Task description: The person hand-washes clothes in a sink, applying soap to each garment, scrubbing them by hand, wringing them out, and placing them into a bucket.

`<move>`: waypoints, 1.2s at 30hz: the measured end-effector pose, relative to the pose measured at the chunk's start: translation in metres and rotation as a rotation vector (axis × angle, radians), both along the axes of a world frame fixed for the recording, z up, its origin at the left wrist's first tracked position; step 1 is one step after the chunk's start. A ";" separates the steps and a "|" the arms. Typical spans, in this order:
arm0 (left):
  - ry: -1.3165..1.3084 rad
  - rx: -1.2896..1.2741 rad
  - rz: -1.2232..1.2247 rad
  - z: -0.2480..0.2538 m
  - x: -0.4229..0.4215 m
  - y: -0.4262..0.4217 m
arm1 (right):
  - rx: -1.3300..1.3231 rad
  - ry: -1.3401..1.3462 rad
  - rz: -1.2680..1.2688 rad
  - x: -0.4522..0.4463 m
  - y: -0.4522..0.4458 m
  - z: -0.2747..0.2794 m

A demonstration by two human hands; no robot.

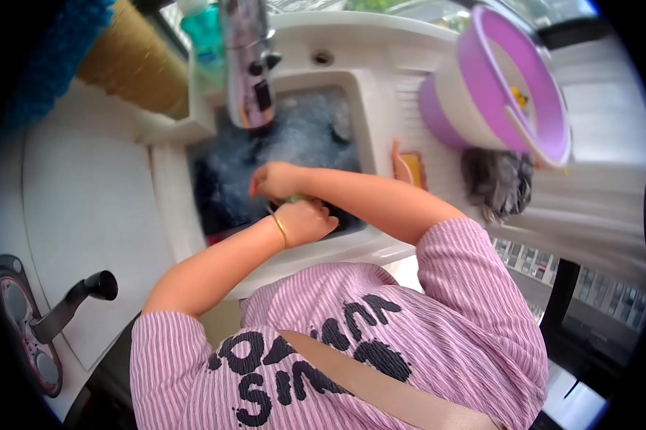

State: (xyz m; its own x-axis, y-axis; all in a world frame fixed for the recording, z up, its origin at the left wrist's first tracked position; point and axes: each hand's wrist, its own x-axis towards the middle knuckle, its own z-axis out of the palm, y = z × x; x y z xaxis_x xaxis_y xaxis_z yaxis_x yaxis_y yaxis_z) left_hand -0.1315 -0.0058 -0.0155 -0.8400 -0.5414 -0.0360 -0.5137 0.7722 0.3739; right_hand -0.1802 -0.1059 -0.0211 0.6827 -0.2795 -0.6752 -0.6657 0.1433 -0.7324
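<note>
My right hand point(276, 180) reaches in from the right over the sink point(369, 143), its fingers curled downward around something too small to make out. Just below it is my left hand point(305, 221), with a gold bangle point(281, 231) at the wrist. Its fingers are also curled, and what they hold is hidden. A small greenish thing point(294, 198) shows between the two hands. Under them, dark cloth lies in cloudy bluish water point(294, 122) that fills the basin. The faucet point(250, 79) hangs over the water, above my right hand.
A purple and white bucket point(445, 100) stands tilted in view on the ribbed ledge at right, with a gray cloth point(499, 179) below it. Near the basin's right edge lie a pink brush-like item point(402, 163) and a yellow block point(414, 168). A green bottle point(205, 39) is behind left.
</note>
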 end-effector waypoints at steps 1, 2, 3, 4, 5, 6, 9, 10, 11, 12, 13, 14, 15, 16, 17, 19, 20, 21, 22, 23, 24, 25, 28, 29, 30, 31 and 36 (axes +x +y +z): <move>0.007 -0.012 -0.024 -0.002 -0.005 0.001 | -0.109 -0.006 0.022 0.001 0.005 -0.001; -0.063 0.083 0.045 -0.012 -0.010 0.005 | -0.216 -0.014 0.048 0.001 0.011 -0.006; -0.136 0.175 0.119 -0.024 -0.014 0.010 | -0.226 -0.012 0.033 0.001 0.017 -0.011; -0.140 0.163 0.107 -0.048 -0.017 0.018 | -0.357 -0.050 0.019 0.001 0.023 -0.018; -0.003 0.073 0.135 -0.078 -0.021 0.024 | -0.496 -0.087 0.007 0.000 0.027 -0.021; 0.137 -0.029 0.162 -0.091 -0.024 0.024 | -0.558 -0.115 -0.028 -0.001 0.033 -0.019; -0.041 -0.064 0.249 -0.060 -0.031 0.031 | -0.596 -0.082 -0.084 -0.004 0.046 -0.001; -0.151 -0.045 0.287 -0.057 -0.030 0.030 | -0.603 -0.102 -0.115 -0.006 0.047 0.002; -0.162 -0.057 0.302 -0.056 -0.026 0.030 | -0.608 -0.202 -0.183 -0.011 0.049 -0.001; 0.041 -0.080 0.258 -0.056 -0.022 0.035 | -0.644 -0.194 -0.212 -0.019 0.047 0.012; 0.239 -0.095 0.221 -0.055 -0.017 0.045 | -0.668 -0.191 -0.236 -0.027 0.045 0.035; 0.029 0.012 0.197 -0.016 -0.009 0.047 | -0.713 -0.229 -0.288 -0.035 0.038 0.054; 0.094 -0.094 0.186 0.016 0.000 0.050 | -0.710 -0.258 -0.376 -0.045 0.031 0.071; 0.157 -0.203 0.167 0.039 0.008 0.052 | -0.788 -0.297 -0.427 -0.055 0.021 0.099; 0.312 -0.265 0.246 0.053 0.016 0.054 | -0.964 -0.448 -0.445 -0.067 0.010 0.127; 0.373 -0.204 0.394 0.057 0.037 0.058 | -1.261 -0.394 -0.491 -0.098 -0.012 0.195; 0.448 -0.140 0.524 0.058 0.047 0.060 | -1.036 -0.143 -0.655 -0.118 -0.015 0.242; 0.435 -0.149 0.610 0.048 0.060 0.061 | -1.321 -0.160 -0.743 -0.149 -0.034 0.253; 0.433 -0.150 0.625 0.040 0.070 0.066 | -1.560 -0.247 -0.847 -0.180 -0.053 0.271; 0.404 -0.088 0.717 0.032 0.080 0.070 | -1.667 -0.231 -0.995 -0.188 -0.053 0.298; 0.376 -0.026 0.806 0.025 0.088 0.074 | -1.763 -0.213 -1.151 -0.195 -0.053 0.325; 0.376 -0.004 0.849 0.019 0.094 0.077 | -1.923 -0.156 -1.124 -0.220 -0.066 0.331; 0.421 0.064 0.939 0.004 0.100 0.080 | -1.918 0.313 -1.071 -0.245 -0.080 0.321; 0.428 0.060 0.949 0.000 0.101 0.079 | -2.035 0.341 -0.902 -0.247 -0.083 0.303; 0.429 0.062 0.950 -0.004 0.101 0.078 | -2.142 0.366 -0.727 -0.247 -0.085 0.285; 0.428 0.066 0.952 -0.006 0.101 0.077 | -2.024 0.310 -0.687 -0.233 -0.080 0.272; 0.474 0.147 0.980 -0.007 0.089 0.056 | -1.333 -0.079 -0.499 -0.138 -0.056 0.145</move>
State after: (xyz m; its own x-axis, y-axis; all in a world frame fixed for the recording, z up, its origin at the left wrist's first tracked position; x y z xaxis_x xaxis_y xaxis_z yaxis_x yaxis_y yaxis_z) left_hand -0.0427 0.0499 -0.0227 0.0068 -0.9983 0.0579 -0.6598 0.0391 0.7505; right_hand -0.3186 -0.1622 0.1240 0.3480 -0.8833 0.3142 -0.7028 -0.4676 -0.5361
